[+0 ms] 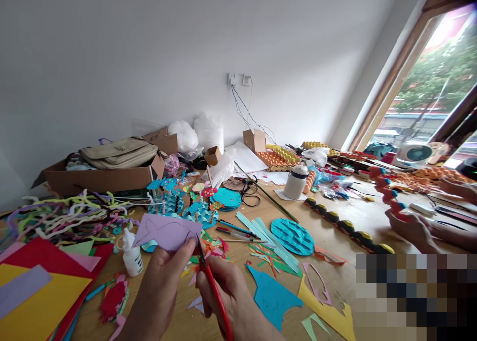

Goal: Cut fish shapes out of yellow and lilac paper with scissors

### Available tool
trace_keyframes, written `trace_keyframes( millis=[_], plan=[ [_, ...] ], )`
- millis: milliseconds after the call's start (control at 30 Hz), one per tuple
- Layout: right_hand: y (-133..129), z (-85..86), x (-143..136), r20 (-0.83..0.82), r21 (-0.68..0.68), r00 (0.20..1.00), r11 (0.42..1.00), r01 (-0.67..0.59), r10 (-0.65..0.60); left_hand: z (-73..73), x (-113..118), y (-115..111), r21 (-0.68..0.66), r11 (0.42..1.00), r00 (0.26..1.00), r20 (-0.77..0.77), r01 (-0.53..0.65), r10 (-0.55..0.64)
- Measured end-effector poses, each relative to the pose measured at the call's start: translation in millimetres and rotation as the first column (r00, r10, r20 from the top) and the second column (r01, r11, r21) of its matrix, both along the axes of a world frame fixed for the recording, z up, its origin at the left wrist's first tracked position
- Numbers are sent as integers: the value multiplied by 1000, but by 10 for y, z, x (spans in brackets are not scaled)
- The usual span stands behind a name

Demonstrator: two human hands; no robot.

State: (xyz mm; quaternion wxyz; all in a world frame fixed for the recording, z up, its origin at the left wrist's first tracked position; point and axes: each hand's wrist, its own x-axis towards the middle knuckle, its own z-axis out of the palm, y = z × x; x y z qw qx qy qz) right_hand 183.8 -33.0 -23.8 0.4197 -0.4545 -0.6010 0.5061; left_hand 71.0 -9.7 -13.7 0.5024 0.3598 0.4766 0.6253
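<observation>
My left hand (160,276) pinches the lower right edge of a purple paper (167,231) with a fish outline drawn on it. In my right hand (231,296) are red-handled scissors (216,294), their blades at the paper's right edge beside my left thumb. The paper is held up above the table. Beneath and around my hands lie small colourful paper scraps (219,246). A white glue bottle (131,254) stands to the left of my left hand, and a blue paper offcut (274,296) lies right of my right hand.
Coloured paper sheets (48,301) and fuzzy stems (63,217) are on the left. A blue disc (292,236), a white jar (296,182) and a black-and-yellow egg-carton strip (346,227) sit on the right. Another person's hands (413,232) hold a red-and-blue strip.
</observation>
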Motion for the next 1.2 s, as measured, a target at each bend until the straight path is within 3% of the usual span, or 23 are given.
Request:
trace_keyframes(
  millis=[167,300,567,767,967,1200],
  plan=[
    [0,9,-6,18,-4,1000,1000,3,-3,-43,-5,28,4,999,998,-52,48,-48],
    [-4,4,-8,27,0,1000,1000,16,-16,-64,-18,27,-12,1000,999,-32,18,-18],
    [0,-25,3,15,18,1000,1000,17,-17,-64,-22,35,2,998,997,34,64,-64],
    [18,-51,9,49,48,998,999,23,-26,1,-45,28,11,995,995,-14,103,-102],
    [7,-29,9,87,64,996,998,28,-34,94,-33,19,-2,998,998,29,56,-56],
    [-5,-14,-10,7,-25,1000,1000,-17,17,81,-37,51,22,1000,1000,-18,13,-13]
  ],
)
